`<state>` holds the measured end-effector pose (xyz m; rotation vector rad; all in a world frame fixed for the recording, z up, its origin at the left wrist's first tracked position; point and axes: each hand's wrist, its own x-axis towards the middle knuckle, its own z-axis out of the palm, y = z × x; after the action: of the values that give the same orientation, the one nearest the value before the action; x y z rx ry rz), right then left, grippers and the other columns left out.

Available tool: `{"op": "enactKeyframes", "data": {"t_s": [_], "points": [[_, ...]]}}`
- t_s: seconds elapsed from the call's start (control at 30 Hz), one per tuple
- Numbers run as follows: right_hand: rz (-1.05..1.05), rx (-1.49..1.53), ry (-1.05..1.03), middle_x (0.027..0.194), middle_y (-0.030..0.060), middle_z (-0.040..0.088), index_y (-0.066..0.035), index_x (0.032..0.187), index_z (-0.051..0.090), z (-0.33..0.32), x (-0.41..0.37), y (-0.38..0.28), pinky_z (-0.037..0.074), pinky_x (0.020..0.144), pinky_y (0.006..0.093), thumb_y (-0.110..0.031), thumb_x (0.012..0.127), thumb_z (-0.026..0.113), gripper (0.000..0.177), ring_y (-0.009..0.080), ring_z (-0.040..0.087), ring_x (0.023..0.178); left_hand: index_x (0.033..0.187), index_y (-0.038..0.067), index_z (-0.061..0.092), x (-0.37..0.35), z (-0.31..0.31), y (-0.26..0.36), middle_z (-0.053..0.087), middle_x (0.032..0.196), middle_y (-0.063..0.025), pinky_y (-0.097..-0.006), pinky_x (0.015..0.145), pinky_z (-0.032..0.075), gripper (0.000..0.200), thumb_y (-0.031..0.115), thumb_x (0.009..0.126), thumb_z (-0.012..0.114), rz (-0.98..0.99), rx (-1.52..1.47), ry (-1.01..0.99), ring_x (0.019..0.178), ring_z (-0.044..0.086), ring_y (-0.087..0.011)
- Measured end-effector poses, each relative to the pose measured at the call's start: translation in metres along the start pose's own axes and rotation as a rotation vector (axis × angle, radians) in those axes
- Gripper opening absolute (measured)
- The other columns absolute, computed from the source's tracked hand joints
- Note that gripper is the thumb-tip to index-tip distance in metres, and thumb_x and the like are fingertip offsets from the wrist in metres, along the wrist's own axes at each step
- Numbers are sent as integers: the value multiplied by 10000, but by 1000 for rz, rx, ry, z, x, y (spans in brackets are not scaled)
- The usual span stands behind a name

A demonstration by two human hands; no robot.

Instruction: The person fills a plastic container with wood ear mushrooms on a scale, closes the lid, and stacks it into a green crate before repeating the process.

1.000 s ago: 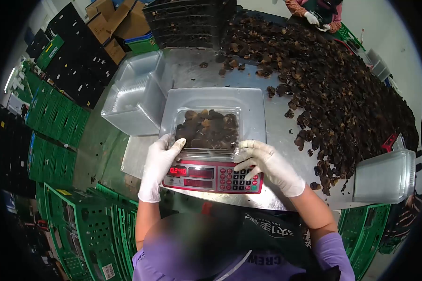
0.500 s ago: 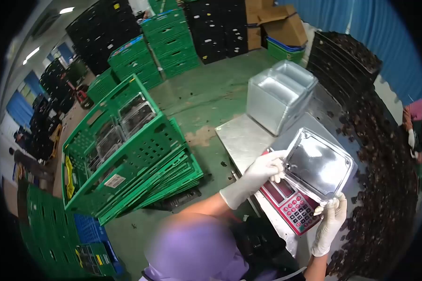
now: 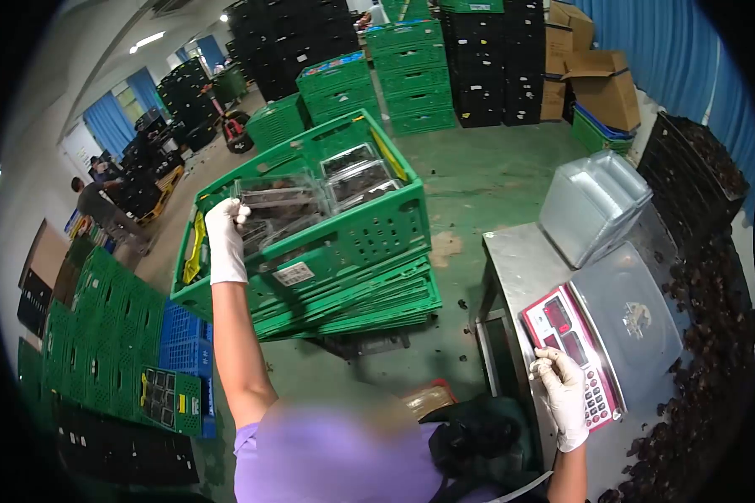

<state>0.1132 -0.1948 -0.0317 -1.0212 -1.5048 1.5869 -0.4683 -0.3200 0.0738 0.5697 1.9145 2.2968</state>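
My left hand [image 3: 225, 241], in a white glove, reaches into a green plastic crate [image 3: 344, 230] on the left. Its curled fingers are at the left end of a clear plastic box [image 3: 278, 198] with dark contents, and seem to grip its edge. More clear boxes [image 3: 361, 178] with dark contents lie in the crate. My right hand [image 3: 564, 398], gloved too, hovers over the red and white weighing scale [image 3: 555, 314], its fingers drawn together with nothing visible in them. The scale's grey platform [image 3: 633, 306] carries no box.
A stack of clear plastic trays [image 3: 594, 205] stands on the metal table [image 3: 516, 256]. Many dark brown pieces [image 3: 705, 360] are heaped at the right, beside a tipped black crate [image 3: 696, 180]. Flattened green crates [image 3: 369, 302] lie under the full one. Crate stacks [image 3: 411, 75] line the back.
The clear box has gone from between both hands above the scale to the crate with my left hand. My right hand has let go and dropped lower over the scale. The view has shifted left.
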Motion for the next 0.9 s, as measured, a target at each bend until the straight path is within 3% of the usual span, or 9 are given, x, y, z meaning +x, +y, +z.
{"op": "enactKeyframes", "data": {"t_s": [0.2,0.3,0.37,0.43,0.53,0.57,0.6,0.73,0.9], "points": [[-14,-174,-63,839,46,639,67,1089,636,17,12,18,468,692,218,9,893,573,214,72,573,720,699,92,506,91,-100,-30,596,626,-79,-226,416,319,153,103,844,556,-121,131,352,469,478,-116],[-17,-184,-56,842,56,641,61,1081,641,25,12,14,478,694,223,10,895,569,206,87,590,725,762,61,559,111,-131,-39,607,639,-75,-259,437,362,106,109,856,557,-173,236,281,488,507,-143],[-21,-209,-48,835,60,639,61,1072,643,27,14,17,483,684,228,4,898,570,197,90,597,724,1031,57,625,121,-148,-50,663,873,-118,-369,588,483,232,224,911,518,-567,426,122,669,625,-241],[-28,-238,-41,832,60,637,58,1068,645,29,13,14,483,680,228,-1,901,573,192,90,596,720,1037,90,636,111,-125,-58,673,1011,-107,-412,801,496,328,304,874,449,-425,1303,-90,864,635,-277],[43,-265,16,830,62,635,54,1049,651,24,11,28,482,674,231,-23,915,587,167,98,595,711,1213,111,620,199,-148,-158,685,1140,-78,-376,769,524,422,343,901,456,388,1399,-492,968,681,-261],[42,-274,-12,847,64,637,51,1048,651,18,11,32,483,671,233,-23,915,587,166,102,596,712,927,69,712,124,-53,-81,696,956,-187,-452,801,516,347,307,882,463,147,1677,-369,888,665,-369],[46,-284,-39,864,67,638,48,1048,652,13,10,35,484,668,234,-23,916,586,164,106,596,713,899,61,711,131,-34,-83,679,930,-229,-460,796,520,330,314,861,504,314,1586,-394,904,655,-410],[90,-167,50,779,9,602,31,1035,638,-1,13,54,425,596,199,-23,933,581,129,60,525,647,1249,7,566,-16,134,23,608,1238,-189,-404,979,449,514,375,892,540,697,1101,-692,1159,564,-356],[31,-183,74,803,-11,583,10,1029,644,5,6,39,424,585,179,-10,931,590,113,38,509,668,1043,-1,581,-147,318,14,622,1002,-216,-468,819,497,305,197,812,557,1130,581,-1244,946,599,-397]]}}
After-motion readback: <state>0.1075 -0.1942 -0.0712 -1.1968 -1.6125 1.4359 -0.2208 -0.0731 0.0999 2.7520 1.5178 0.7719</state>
